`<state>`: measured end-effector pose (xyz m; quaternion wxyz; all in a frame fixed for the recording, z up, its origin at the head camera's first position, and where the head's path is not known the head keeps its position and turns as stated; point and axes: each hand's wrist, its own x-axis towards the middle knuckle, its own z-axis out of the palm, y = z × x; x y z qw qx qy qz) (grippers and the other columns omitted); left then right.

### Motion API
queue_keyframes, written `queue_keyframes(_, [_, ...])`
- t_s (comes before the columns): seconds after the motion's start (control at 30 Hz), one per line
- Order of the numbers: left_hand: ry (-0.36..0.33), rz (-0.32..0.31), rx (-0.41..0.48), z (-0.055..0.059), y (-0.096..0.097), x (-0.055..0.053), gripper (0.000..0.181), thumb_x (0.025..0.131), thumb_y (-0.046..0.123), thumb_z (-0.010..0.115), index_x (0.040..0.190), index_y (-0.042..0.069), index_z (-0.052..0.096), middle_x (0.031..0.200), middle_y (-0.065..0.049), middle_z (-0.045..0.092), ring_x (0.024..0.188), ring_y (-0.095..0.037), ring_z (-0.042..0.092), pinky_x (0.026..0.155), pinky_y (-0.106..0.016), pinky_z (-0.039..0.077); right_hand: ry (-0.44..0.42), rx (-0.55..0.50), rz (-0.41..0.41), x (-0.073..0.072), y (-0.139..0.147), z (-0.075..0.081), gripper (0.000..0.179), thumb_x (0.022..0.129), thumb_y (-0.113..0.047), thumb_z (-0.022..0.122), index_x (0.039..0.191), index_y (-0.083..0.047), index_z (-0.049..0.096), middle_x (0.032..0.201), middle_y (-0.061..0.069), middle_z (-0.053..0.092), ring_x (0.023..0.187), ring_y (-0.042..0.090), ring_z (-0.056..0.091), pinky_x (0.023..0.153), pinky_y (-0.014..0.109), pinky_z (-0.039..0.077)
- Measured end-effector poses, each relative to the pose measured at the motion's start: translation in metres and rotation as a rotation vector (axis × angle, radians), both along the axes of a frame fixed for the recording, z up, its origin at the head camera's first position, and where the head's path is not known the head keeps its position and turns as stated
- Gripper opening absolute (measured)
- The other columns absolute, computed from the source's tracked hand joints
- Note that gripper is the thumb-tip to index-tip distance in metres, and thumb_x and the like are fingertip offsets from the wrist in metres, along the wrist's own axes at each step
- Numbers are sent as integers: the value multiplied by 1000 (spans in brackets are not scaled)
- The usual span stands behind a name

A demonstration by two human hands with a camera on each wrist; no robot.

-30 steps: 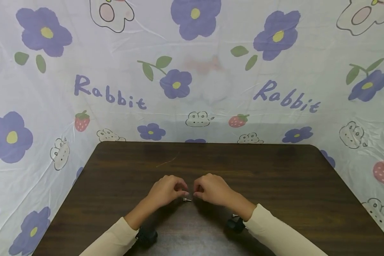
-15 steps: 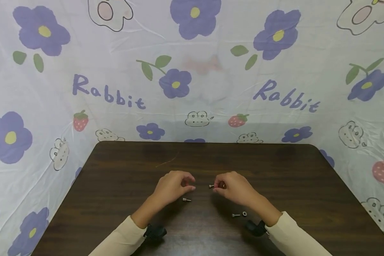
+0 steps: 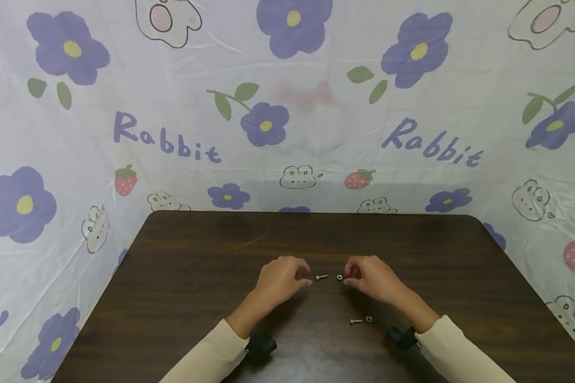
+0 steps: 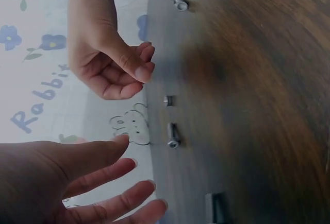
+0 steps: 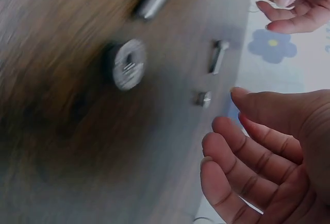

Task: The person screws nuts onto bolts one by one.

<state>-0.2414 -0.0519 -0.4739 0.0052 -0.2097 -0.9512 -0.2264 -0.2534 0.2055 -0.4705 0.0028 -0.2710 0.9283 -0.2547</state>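
Note:
Between the two hands in the head view lie a small silver bolt point(image 3: 321, 277) and a nut point(image 3: 339, 277), side by side on the table. My left hand point(image 3: 284, 281) hovers left of the bolt, thumb and fingers apart, holding nothing. Just right of the nut is my right hand point(image 3: 371, 279), its fingers loosely bent; the right wrist view shows nothing between thumb and fingers point(image 5: 247, 167). Nearer me lie a second bolt point(image 3: 356, 321) and a second nut point(image 3: 369, 319). This nut point(image 5: 129, 64) looms large in the right wrist view.
The dark wooden table point(image 3: 211, 250) has a far edge against a printed cloth point(image 3: 297, 143). Black wrist cameras point(image 3: 261, 344) hang beneath both wrists. A dark piece with a grey edge point(image 4: 210, 208), of unclear kind, is cut off at the bottom of the left wrist view.
The bolt held in my right fingers half a second ago now lies on the table, with a nut beside it. Both hands have moved right. The bolt by my left hand is no longer visible.

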Motion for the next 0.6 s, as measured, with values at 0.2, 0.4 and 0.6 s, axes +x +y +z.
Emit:
queue_keyframes(0.2, [41, 46, -115, -11, 14, -6, 25, 88, 36, 81, 109, 22, 77, 95, 4, 74, 72, -12, 66, 52, -29, 51, -24, 55, 3, -9, 0, -9, 24, 85, -11, 83, 103, -3, 68, 74, -5, 65, 61, 4, 56, 55, 27, 48])
queue_keyframes(0.4, [70, 83, -203, -11, 29, -9, 18, 87, 35, 82, 99, 22, 77, 91, 4, 74, 76, -17, 70, 55, -35, 55, -15, 88, 13, -16, -4, -16, 23, 86, -14, 83, 103, -5, 71, 71, -7, 62, 59, 3, 53, 53, 27, 46])
queue_keyframes(0.6, [59, 98, -217, -19, 39, -15, 15, 88, 35, 81, 90, 22, 75, 82, 6, 71, 68, -14, 66, 52, -33, 53, 13, 95, 20, -17, -6, -19, 22, 87, -14, 82, 106, -5, 78, 73, -5, 67, 58, 3, 53, 49, 24, 43])
